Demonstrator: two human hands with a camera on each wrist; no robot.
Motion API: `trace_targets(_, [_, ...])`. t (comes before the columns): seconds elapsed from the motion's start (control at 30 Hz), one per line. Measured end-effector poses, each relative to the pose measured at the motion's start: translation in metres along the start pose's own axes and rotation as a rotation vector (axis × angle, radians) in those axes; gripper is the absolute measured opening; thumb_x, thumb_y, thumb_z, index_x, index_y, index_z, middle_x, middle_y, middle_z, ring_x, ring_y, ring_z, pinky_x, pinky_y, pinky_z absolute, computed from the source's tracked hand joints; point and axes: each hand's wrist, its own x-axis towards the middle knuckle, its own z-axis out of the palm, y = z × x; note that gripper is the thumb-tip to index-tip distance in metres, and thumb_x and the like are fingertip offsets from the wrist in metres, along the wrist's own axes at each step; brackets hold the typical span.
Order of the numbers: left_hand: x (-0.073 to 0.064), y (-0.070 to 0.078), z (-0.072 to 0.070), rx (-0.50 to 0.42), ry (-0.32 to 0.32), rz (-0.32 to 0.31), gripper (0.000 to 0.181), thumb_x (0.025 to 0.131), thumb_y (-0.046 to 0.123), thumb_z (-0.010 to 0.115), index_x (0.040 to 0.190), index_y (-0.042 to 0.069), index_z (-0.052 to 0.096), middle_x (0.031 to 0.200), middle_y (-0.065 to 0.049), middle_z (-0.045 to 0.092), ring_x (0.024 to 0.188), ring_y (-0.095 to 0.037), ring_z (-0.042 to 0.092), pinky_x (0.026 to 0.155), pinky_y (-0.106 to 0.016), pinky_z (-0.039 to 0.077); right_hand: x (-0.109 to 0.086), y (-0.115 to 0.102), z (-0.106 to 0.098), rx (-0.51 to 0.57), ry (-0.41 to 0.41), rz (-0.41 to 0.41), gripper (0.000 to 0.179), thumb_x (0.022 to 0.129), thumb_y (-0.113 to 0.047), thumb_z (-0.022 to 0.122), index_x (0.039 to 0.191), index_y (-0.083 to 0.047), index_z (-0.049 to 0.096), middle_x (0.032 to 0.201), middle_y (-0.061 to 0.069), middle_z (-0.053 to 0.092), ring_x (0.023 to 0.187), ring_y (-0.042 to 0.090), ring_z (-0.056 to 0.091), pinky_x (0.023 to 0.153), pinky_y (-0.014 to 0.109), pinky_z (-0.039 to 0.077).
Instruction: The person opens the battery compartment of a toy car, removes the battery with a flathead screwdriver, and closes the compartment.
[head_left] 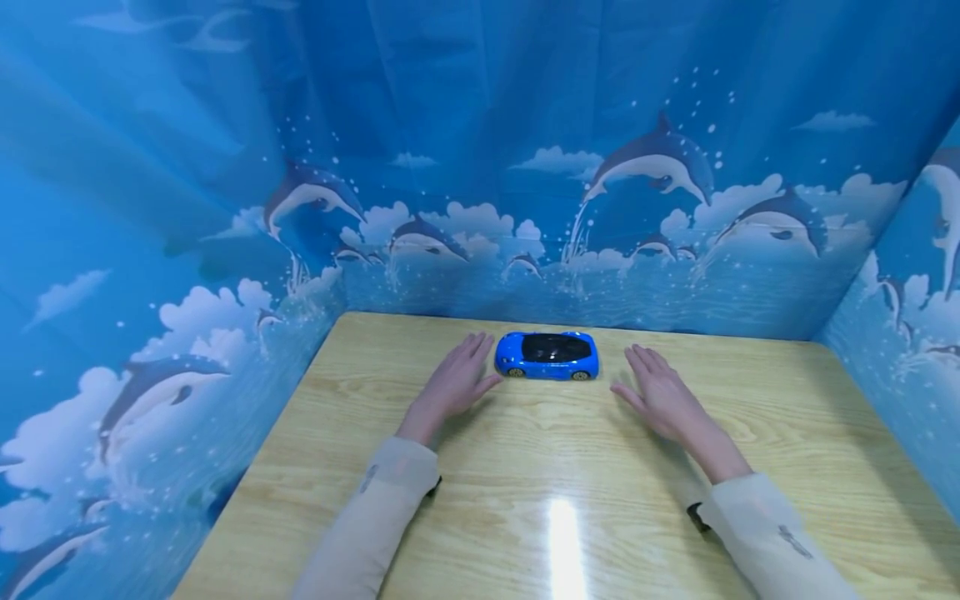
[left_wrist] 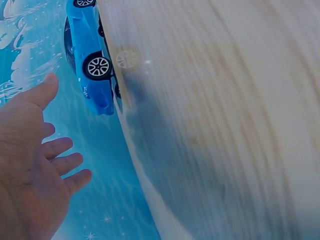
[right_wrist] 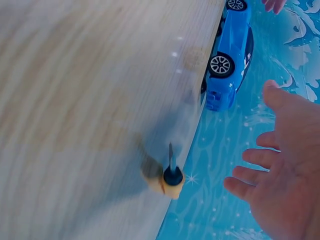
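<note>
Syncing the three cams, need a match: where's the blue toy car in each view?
Head: blue toy car, a little right of and below centre.
Left wrist: blue toy car, upper left, cut by the top edge.
Right wrist: blue toy car, upper right, cut by the top edge.
Shared landmark: the wooden tabletop.

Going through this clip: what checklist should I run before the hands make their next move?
1. Blue toy car upright on its wheels: ok.
2. Car resting on the wood-grain table: ok.
3. Left hand open beside one end: ok.
4. Right hand open beside the other end: ok.
5. Car held by either hand: not ok, gaps show.
6. Small orange-and-dark object identified: cannot tell.
</note>
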Motion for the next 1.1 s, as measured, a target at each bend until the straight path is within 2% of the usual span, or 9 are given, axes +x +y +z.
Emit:
trace_targets(0.17, [0.009, 0.004, 0.007, -0.052, -0.013, -0.037, 0.079, 0.104, 0.039, 0.062, 0.163, 0.003, 0.023, 0.166, -0.019, 0.029, 0.152, -0.035, 0.030, 0.125, -0.049, 0.029, 0.011, -0.004, 0.007, 0.003, 0.000, -0.005, 0.075, 0.107, -0.034, 0.056, 0.157, 0.011, 0.024, 0.161, 0.036, 0.025, 0.147, 0.055, 0.022, 0.122, 0.067, 0.019])
trace_targets(0.47, [0.026, 0.011, 0.017, -0.089, -0.060, -0.132, 0.081, 0.105, 0.043, 0.057, 0.164, 0.003, 0.019, 0.168, -0.017, 0.026, 0.153, -0.030, 0.027, 0.124, -0.045, 0.030, 0.029, -0.008, 0.021, 0.024, -0.051, 0.056, 0.073, 0.108, -0.031, 0.054, 0.157, 0.012, 0.022, 0.161, 0.036, 0.024, 0.148, 0.054, 0.021, 0.122, 0.066, 0.020])
trace_targets(0.7, [0.036, 0.015, 0.020, -0.151, -0.097, -0.180, 0.083, 0.105, 0.043, 0.058, 0.165, 0.004, 0.016, 0.170, -0.015, 0.022, 0.155, -0.029, 0.022, 0.126, -0.043, 0.026, 0.042, -0.008, 0.026, 0.045, -0.065, 0.046, 0.072, 0.109, -0.029, 0.052, 0.157, 0.014, 0.019, 0.160, 0.037, 0.024, 0.147, 0.054, 0.024, 0.124, 0.062, 0.020])
trace_targets(0.87, [0.044, 0.015, 0.023, -0.196, -0.117, -0.165, 0.083, 0.105, 0.041, 0.058, 0.164, 0.001, 0.015, 0.170, -0.017, 0.020, 0.156, -0.030, 0.020, 0.127, -0.042, 0.023, 0.053, -0.006, 0.028, 0.082, -0.069, 0.009, 0.075, 0.108, -0.028, 0.053, 0.155, 0.017, 0.016, 0.159, 0.039, 0.024, 0.147, 0.054, 0.025, 0.124, 0.061, 0.021])
trace_targets(1.1, [0.050, 0.012, 0.027, -0.263, -0.136, -0.135, 0.083, 0.106, 0.036, 0.057, 0.163, -0.003, 0.011, 0.170, -0.021, 0.015, 0.157, -0.031, 0.014, 0.129, -0.040, 0.018, 0.061, -0.002, 0.030, 0.203, -0.101, -0.014, 0.073, 0.107, -0.021, 0.054, 0.155, 0.019, 0.015, 0.160, 0.040, 0.018, 0.149, 0.053, 0.019, 0.125, 0.060, 0.017])
